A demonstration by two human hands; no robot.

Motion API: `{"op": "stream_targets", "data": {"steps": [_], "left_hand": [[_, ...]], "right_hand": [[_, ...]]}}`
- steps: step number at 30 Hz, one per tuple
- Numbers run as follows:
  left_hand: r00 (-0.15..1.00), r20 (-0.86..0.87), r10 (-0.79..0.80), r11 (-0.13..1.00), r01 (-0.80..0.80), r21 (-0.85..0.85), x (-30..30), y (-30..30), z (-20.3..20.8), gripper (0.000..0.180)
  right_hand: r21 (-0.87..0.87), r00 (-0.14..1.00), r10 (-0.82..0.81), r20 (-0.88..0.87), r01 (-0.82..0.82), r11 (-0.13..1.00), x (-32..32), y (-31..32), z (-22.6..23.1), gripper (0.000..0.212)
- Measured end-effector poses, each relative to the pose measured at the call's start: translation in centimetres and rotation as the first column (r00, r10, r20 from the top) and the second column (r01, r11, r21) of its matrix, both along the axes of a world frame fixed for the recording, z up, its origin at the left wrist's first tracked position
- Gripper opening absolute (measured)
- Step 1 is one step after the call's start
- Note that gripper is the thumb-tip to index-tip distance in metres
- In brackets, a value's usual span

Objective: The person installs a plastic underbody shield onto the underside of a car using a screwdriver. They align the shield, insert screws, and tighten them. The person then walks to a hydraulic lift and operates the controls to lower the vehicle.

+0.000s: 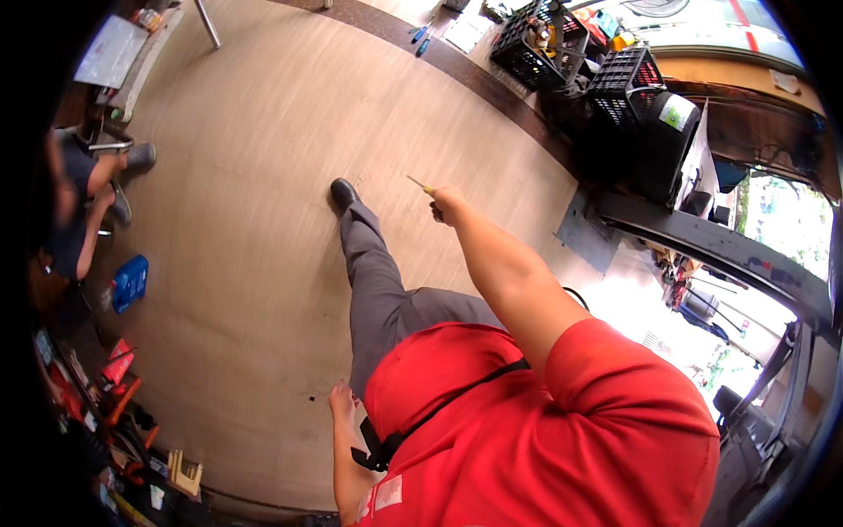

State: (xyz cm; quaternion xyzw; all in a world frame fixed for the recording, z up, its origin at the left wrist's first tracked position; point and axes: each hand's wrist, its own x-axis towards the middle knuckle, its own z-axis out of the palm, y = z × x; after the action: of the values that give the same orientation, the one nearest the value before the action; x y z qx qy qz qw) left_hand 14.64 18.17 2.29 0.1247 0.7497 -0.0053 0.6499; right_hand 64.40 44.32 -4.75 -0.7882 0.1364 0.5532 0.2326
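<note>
My right hand (446, 206) is stretched out in front of me over the floor, its fingers wrapped round the yellow handle of a screwdriver (420, 184). The thin metal shaft points forward and to the left, touching nothing. Down beside my left thigh hangs my left hand (344, 400), its fingers loosely apart with nothing visible in them. A tiny black piece (312, 399) lies on the floor just left of that hand. One dark boot (343, 193) of mine is set forward on the floor.
Black plastic crates (625, 86) and a tyre (660, 145) stand at the far right, near a metal beam (711, 241). A blue jug (130, 284) is on the floor at left, near a seated person (83, 189). Assorted tools line the lower left. Screwdrivers (425, 39) lie at the far edge.
</note>
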Motion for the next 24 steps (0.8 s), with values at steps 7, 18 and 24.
{"op": "stream_targets", "data": {"steps": [7,18,24], "left_hand": [[0.962,-0.160,-0.221,0.975,0.221,-0.018,5.4,23.0,1.1,0.034],[0.898,-0.271,-0.346,0.898,0.401,0.180,19.6,47.5,5.2,0.042],[0.428,-0.121,-0.896,0.421,0.727,-0.542,25.1,36.1,7.4,0.035]], "right_hand": [[-0.102,0.973,-0.210,0.092,0.219,0.970,8.2,8.8,-0.7,0.015],[-0.066,0.992,0.097,0.076,-0.092,0.994,22.8,24.0,-5.4,0.028],[-0.150,0.989,0.017,0.144,0.005,0.989,31.2,30.5,-15.4,0.034]]}}
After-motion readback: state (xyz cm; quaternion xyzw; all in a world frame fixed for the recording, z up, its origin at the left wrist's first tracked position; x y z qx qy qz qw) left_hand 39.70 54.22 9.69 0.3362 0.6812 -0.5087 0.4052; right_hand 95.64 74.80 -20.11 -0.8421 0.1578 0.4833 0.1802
